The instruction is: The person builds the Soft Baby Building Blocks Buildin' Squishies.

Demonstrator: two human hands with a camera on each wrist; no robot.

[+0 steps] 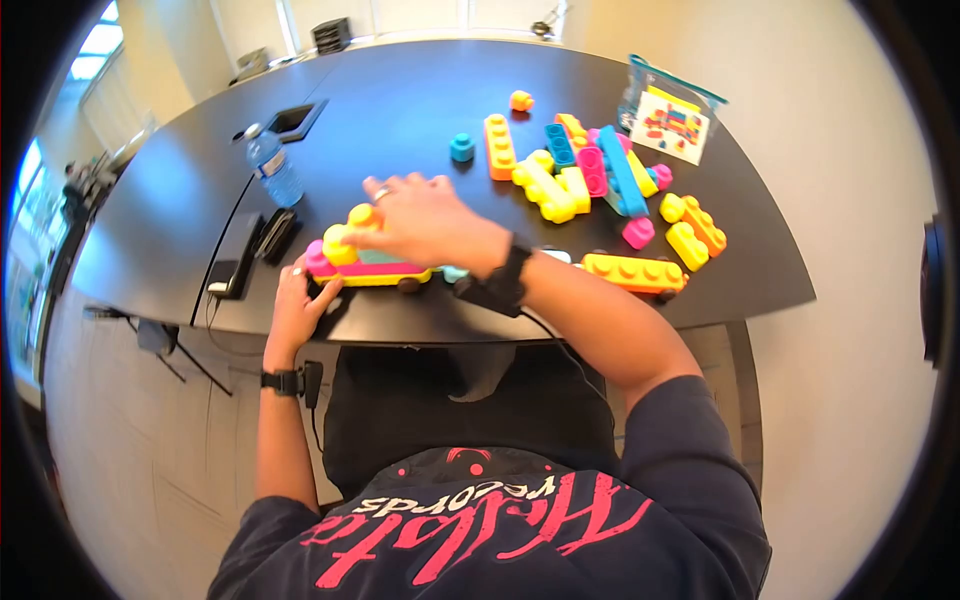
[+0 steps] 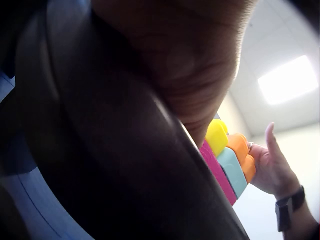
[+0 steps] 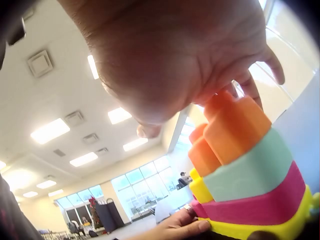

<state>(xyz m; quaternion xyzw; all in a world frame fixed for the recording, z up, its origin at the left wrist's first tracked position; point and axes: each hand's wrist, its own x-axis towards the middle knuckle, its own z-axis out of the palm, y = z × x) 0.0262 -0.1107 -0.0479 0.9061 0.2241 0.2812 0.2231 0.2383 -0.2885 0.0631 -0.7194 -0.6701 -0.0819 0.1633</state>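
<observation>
Two-handed stacking, apparently: left hand (image 1: 292, 312) grips the yellow base (image 1: 370, 280); right hand (image 1: 432, 225), fingers outstretched, tops orange blocks (image 3: 237, 134) likely needing pressure.

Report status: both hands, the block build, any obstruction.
Left hand holding block build at its left end. Right hand over its orange blocks. Block build stacked, on table. No obstruction seen; bottle stands apart.

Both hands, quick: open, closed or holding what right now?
Left hand: holding the end of the block stack.
Right hand: open, by the orange blocks; whether it touches them cannot be told.
</observation>
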